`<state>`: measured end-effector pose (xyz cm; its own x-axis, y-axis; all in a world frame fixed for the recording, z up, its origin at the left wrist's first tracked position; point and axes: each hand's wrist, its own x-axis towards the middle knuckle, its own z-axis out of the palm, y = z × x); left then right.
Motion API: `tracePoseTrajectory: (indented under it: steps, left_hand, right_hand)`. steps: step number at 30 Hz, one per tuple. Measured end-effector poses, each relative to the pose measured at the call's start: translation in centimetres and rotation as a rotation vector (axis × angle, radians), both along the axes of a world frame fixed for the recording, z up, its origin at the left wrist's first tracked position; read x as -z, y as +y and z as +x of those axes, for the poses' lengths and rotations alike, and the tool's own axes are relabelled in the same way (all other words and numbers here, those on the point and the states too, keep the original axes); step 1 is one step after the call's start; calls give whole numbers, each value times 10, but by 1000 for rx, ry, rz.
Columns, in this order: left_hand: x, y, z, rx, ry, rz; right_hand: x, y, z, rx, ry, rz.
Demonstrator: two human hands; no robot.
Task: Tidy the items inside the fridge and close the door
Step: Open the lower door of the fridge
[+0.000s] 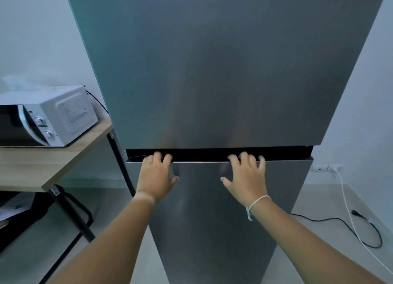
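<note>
The big grey fridge (212, 70) stands right in front of the person and fills most of the view. It has an upper door and a lower door (212, 209), and both look shut, so nothing inside can be seen. Between the two doors runs a long dark gap (202, 155). It lies flat, going from 9 o'clock to 3 o'clock.

Both hands reach up toward 12 o'clock and meet the top edge of the lower door. The left hand (156, 175) is at the 9 o'clock end, the right hand (247, 177) is nearer the 3 o'clock end. They look about the same way in. The fingers are spread and curl over the edge into the gap, with the thumbs pointing at each other. They hold nothing else.

The next move is probably a pull toward the person, at 6 o'clock, to open the door.

A microwave (49, 117) sits on a table (42, 166) at 9 o'clock.
</note>
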<state>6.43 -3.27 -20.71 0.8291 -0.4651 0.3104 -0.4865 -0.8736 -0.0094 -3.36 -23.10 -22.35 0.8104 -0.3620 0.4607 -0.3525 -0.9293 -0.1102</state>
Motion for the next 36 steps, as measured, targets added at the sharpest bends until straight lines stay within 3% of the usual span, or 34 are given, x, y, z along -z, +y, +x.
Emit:
tracePoseTrajectory:
  steps: [5,21,29,36]
  left_hand:
    - [13,-1,1,-10,-133,-52]
    - [11,5,-15,-12,-106,60]
    - [25,13,-71,-80,-280,127]
    - [22,26,-149,-49,-328,208]
  right_hand:
    - [9,1,2,-7,-109,-28]
    - [8,12,-16,-48,59,74]
    - [13,16,-49,-57,125,172]
    - [0,29,-98,-61,237,308]
